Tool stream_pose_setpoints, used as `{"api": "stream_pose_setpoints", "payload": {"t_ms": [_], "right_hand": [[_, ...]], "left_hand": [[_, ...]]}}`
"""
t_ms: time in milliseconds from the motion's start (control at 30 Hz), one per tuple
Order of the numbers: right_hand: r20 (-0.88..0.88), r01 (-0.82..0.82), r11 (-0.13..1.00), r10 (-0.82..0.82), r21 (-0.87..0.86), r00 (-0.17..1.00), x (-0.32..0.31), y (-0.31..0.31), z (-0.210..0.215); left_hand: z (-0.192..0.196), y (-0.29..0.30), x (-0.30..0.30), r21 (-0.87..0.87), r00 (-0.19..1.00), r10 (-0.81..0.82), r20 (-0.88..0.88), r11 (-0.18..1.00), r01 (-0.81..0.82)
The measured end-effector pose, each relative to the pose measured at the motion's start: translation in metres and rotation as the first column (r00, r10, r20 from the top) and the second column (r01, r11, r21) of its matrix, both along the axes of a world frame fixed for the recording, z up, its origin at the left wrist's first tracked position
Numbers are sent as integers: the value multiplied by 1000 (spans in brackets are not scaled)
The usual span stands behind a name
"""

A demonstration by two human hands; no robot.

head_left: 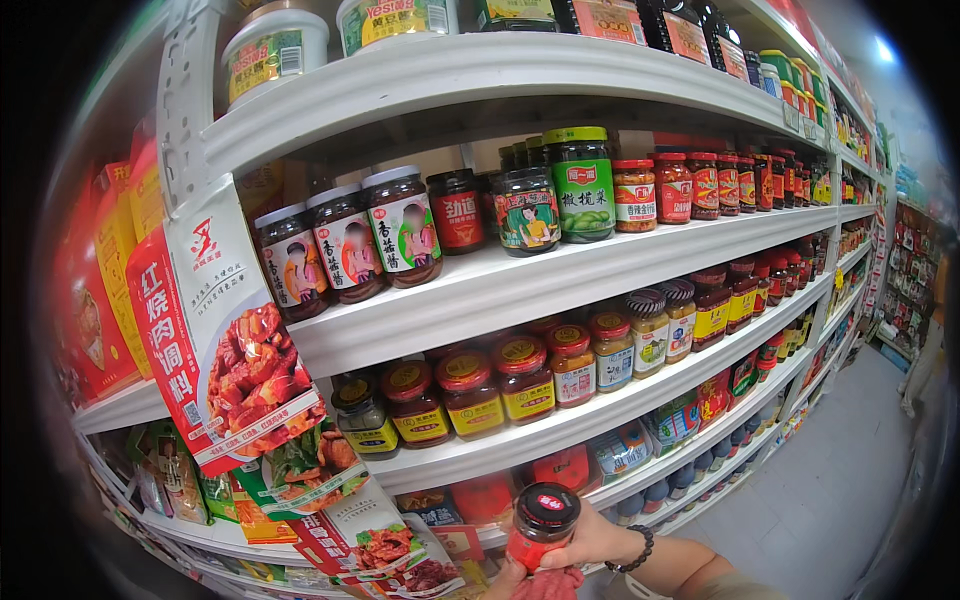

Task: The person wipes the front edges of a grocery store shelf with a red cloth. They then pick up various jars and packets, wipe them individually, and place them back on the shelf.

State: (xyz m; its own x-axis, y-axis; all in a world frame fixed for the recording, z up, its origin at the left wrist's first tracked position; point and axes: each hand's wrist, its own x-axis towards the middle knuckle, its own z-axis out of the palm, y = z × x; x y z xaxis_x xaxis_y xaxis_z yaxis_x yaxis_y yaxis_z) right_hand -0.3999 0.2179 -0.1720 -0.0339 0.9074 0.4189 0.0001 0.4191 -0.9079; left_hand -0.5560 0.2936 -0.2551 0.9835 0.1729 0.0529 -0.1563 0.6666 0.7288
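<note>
Low in the view, a small jar (545, 512) with a black lid and red label is held upright, tilted slightly. My right hand (592, 540), with a dark beaded bracelet (640, 548) at the wrist, closes on the jar's right side. Against its lower left presses my left hand (506, 580), of which only a small part shows; the rest is cut off by the lower edge. A crumpled pinkish-red cloth (552, 585) is bunched beneath the jar between both hands. Which hand grips the cloth cannot be made out.
White shelves (520, 275) run back to the right, bearing rows of sauce jars (468, 392). Large seasoning packets (235, 330) hang at the left, jutting out in front of the shelf edges. White tubs (275, 55) stand on the top shelf. Grey tiled floor (800, 490) stretches along the right.
</note>
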Motion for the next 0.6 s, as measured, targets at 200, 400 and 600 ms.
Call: {"api": "stream_pose_setpoints", "payload": {"t_ms": [200, 400, 600], "right_hand": [[385, 370, 781, -586, 503, 713, 15, -29, 25], [553, 447, 765, -644, 464, 529, -14, -9, -28], [373, 446, 865, -502, 231, 780, -34, -9, -32]], "left_hand": [[24, 34, -19, 198, 784, 619, 44, 764, -614], [76, 6, -8, 747, 524, 582, 622, -239, -621], [41, 23, 13, 286, 396, 793, 464, 289, -914]]}}
